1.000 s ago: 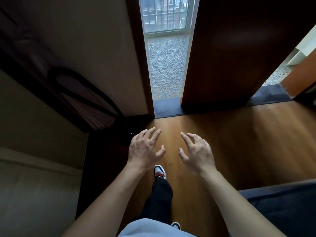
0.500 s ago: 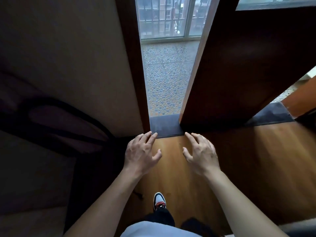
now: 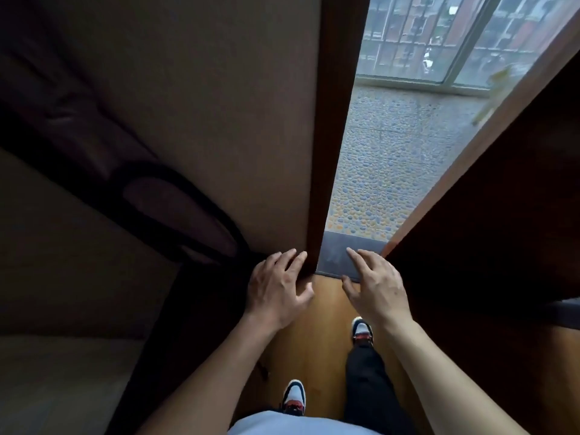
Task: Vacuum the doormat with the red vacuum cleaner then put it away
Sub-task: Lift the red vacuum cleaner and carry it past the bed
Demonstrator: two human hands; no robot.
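A dark grey doormat (image 3: 337,262) lies across the doorway threshold, only a narrow strip of it showing between the door frame and the door. My left hand (image 3: 277,288) is held out in front of me, fingers relaxed and spread, holding nothing, in front of the foot of the door frame. My right hand (image 3: 375,285) is also out with relaxed fingers, empty, over the near edge of the mat. No red vacuum cleaner is in view.
A dark wooden door (image 3: 502,199) stands partly open on the right. The door frame (image 3: 329,136) and a beige wall (image 3: 204,105) are on the left. Beyond lies a pebble-tiled balcony floor (image 3: 386,167) and windows. My feet stand on wooden flooring (image 3: 323,340).
I have walked forward towards the doorway; the mat and door frame have come closer. Both hands stayed out in front, empty.
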